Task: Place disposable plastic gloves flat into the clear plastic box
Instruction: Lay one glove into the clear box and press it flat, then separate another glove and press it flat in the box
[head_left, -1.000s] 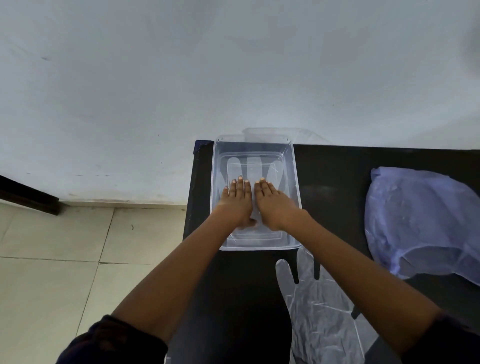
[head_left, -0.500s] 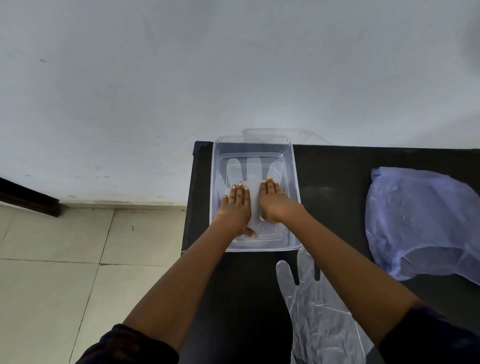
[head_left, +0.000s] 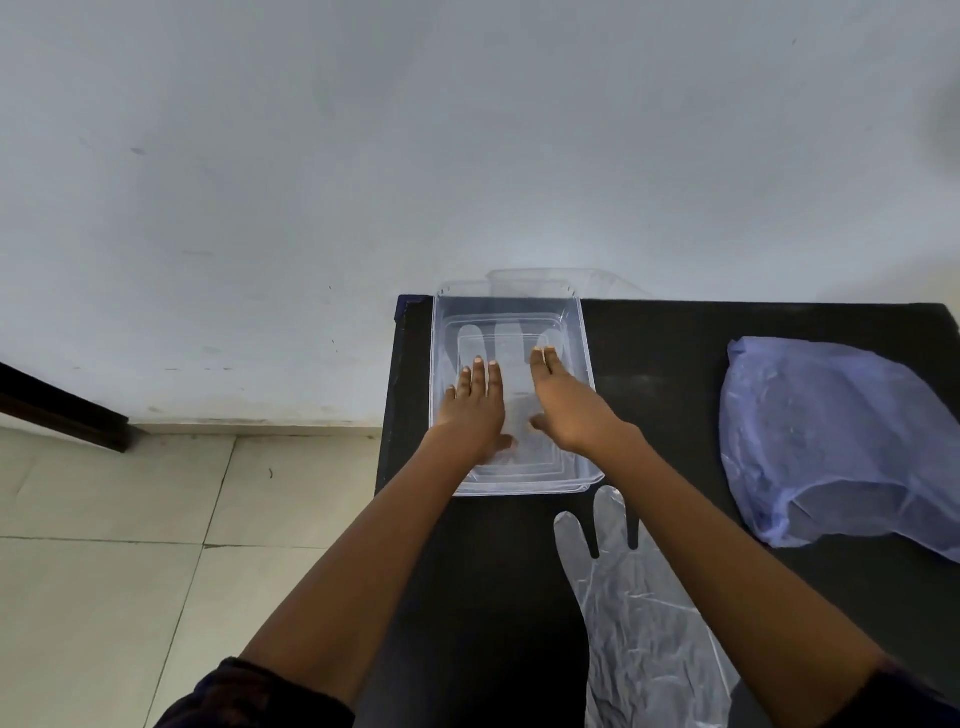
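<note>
The clear plastic box stands at the far left corner of the black table. A thin clear glove lies flat on the box floor, its fingers pointing at the wall. My left hand presses flat on the glove's left side with straight fingers. My right hand lies on the glove's right side, fingers stretched forward toward the far right corner. A second clear glove lies on the table just in front of the box, partly under my right forearm.
A crumpled bluish plastic bag lies on the right part of the table. A clear lid leans against the white wall behind the box. Left of the table edge is a tiled floor.
Both hands were side by side in the box's middle. They have spread apart, the right hand sliding forward and right over the glove, the left hand staying near the left.
</note>
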